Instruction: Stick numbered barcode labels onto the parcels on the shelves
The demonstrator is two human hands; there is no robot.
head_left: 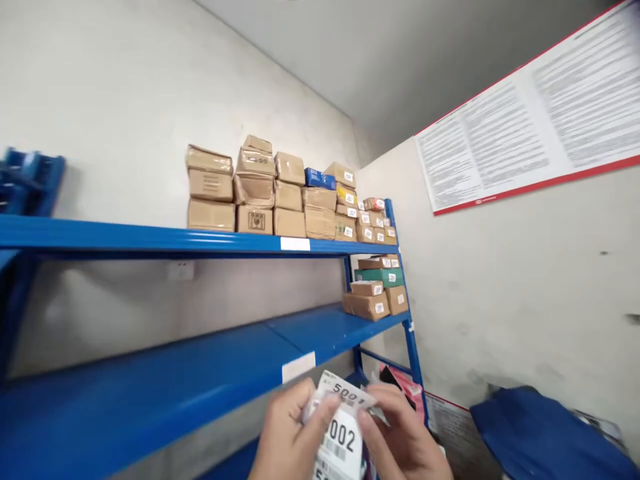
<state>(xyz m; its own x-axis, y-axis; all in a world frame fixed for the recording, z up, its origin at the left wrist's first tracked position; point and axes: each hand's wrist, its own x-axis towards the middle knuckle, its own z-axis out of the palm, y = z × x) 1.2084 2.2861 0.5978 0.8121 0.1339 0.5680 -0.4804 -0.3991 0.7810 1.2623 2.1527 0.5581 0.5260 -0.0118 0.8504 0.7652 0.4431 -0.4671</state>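
**Holding White Paper Labels with Black Printed Numbers** point(345, 433)

Holds these labels low in the view, right of its middle, before a blue metal shelf rack point(200, 373). Pinches their left side with the left hand point(293, 430), closed nearly fully, with the thumb over the printed face. Pinches the upper right corner with the right hand point(405, 433), with almost no gap between thumb and curled fingers. Reads "002" on the front label, beside the left thumb; reads "500" on the upper one, with the last digit partly hidden. Has, just above the labels, a white rectangular tag point(299, 367) on the rack's edge. Carries, at the right end of the middle level, small brown cardboard boxes point(365, 305) and a flat green box point(373, 276). Bears, on the upper level, stacked brown cardboard cartons point(210, 181) and a bright blue box point(320, 178). Shows, on the off-white wall point(550, 287) at right, a red-edged white notice board point(530, 120).
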